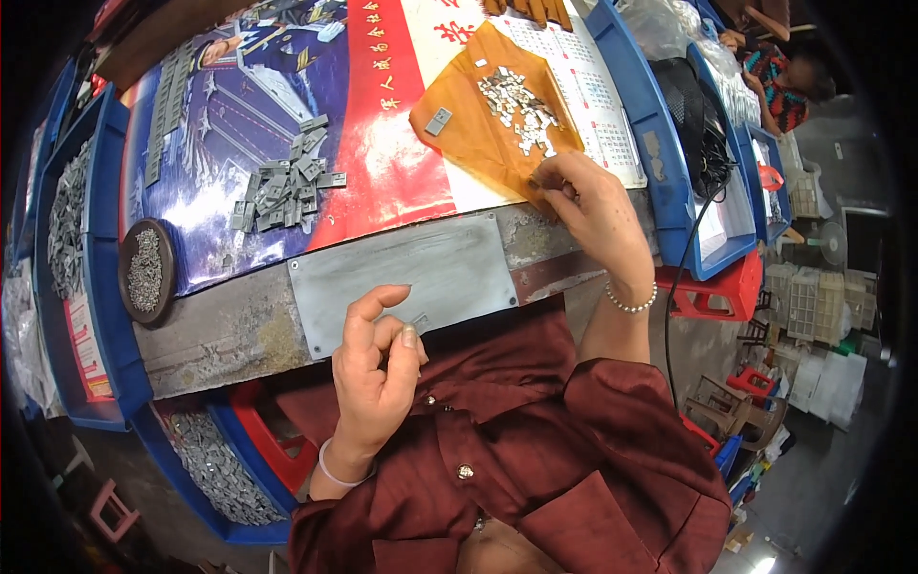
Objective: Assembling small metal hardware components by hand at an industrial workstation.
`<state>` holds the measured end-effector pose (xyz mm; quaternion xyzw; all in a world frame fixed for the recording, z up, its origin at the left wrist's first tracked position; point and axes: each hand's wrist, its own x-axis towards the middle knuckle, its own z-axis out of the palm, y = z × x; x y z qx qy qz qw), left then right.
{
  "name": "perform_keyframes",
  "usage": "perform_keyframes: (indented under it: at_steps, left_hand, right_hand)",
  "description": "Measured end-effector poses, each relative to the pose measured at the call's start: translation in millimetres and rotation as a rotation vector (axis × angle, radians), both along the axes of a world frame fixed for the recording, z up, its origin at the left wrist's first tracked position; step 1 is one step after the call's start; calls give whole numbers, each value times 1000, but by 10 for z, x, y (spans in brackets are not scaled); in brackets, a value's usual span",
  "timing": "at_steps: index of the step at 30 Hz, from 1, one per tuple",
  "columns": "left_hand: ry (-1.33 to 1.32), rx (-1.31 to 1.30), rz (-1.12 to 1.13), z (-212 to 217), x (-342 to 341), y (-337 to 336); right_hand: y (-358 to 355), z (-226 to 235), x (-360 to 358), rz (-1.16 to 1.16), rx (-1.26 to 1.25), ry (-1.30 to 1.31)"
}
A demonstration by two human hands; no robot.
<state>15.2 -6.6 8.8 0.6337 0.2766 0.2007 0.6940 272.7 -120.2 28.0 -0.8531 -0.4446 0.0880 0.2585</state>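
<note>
My right hand (601, 212) is at the near edge of an orange sheet (454, 158), thumb and forefinger pinched together; what lies between them is too small to make out. Small white parts (521, 105) are scattered on the sheet, along with one grey rectangular piece (438, 121). Over a flat metal plate (402, 273) hovers my left hand (375, 375), its forefinger raised and bent, apart from the thumb, the other fingers curled. A small grey outline shows on the plate beside that thumb. A pile of grey rectangular pieces (287, 187) lies farther left on the poster.
At the left are a round dark bowl (146, 273) of tiny metal bits and a blue tray (113, 287) of grey pieces. Another blue bin (225, 469) sits lower. Blue trays (684, 206) with a black cable stand right, near a red stool (717, 292). Another person (779, 81) sits beyond.
</note>
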Motion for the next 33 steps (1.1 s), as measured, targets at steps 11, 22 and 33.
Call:
perform_keyframes:
  at_steps: [11,22,33]
  left_hand:
    - [17,66,-13,-37,-11,3]
    - [-138,264,75,-98,-2,34]
    - [-167,278,92,-67,-91,-38]
  right_hand:
    - [90,-84,400,318,-31,259]
    - [-35,-199,533,228,-144,265]
    - [17,-159,200,158,18,294]
